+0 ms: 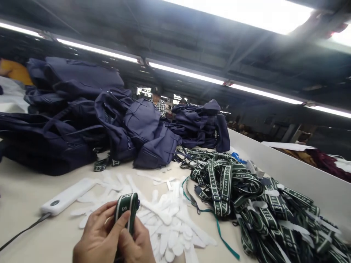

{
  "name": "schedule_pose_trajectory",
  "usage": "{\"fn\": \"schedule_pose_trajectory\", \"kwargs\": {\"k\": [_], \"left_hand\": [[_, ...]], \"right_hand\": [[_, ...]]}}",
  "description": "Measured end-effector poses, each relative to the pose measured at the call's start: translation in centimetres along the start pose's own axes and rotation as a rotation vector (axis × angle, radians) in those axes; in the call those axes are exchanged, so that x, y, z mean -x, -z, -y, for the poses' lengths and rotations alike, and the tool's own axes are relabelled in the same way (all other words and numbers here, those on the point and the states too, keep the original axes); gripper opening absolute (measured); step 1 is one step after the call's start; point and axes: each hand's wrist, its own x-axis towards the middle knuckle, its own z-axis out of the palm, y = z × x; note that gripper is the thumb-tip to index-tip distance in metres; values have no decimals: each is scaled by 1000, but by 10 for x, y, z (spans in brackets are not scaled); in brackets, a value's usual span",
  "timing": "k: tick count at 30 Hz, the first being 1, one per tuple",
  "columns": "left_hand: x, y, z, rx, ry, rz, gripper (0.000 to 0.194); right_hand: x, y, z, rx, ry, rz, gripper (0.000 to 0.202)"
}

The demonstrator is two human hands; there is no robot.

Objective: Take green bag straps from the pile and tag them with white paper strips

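Observation:
Between my two hands is a folded dark green webbing strap [126, 209] with white edge lines and white lettering. My left hand [98, 230] pinches its left side, thumb across the front. My right hand [138, 239] grips the strap from the right and below, thumb pressed on it. The strap's lower end is hidden behind my fingers. Just beyond and to the right of my hands lie many loose white strips [167, 219] with rounded ends. A large heap of similar green lettered straps [236, 186] covers the right side of the table, some with white strips among them.
Navy blue bags [148, 128] are piled along the table's back. A white handheld device [68, 197] with a dark cord lies at left. A teal ribbon [222, 233] trails beside the strap heap. A pale panel [255, 157] borders the right side; a person [159, 104] is far behind.

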Motion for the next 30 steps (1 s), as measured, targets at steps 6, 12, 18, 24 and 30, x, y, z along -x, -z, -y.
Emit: {"fn": "schedule_pose_trajectory", "kwargs": {"k": [6,12,18,24,30], "left_hand": [[6,-10,-6,90,1,107,59],[16,-12,-16,161,106,334,59],[18,-8,-28,133,78,406,61],[18,12,-6,1,121,597,46],[44,30,17,-3,139,827,37]], "right_hand": [[-9,2,21,-125,36,-111,36],[-30,16,30,38,156,-126,35],[-33,24,14,239,254,-264,33],[-28,37,34,-93,-66,-196,41],[8,55,29,-340,-199,-239,47]]}}
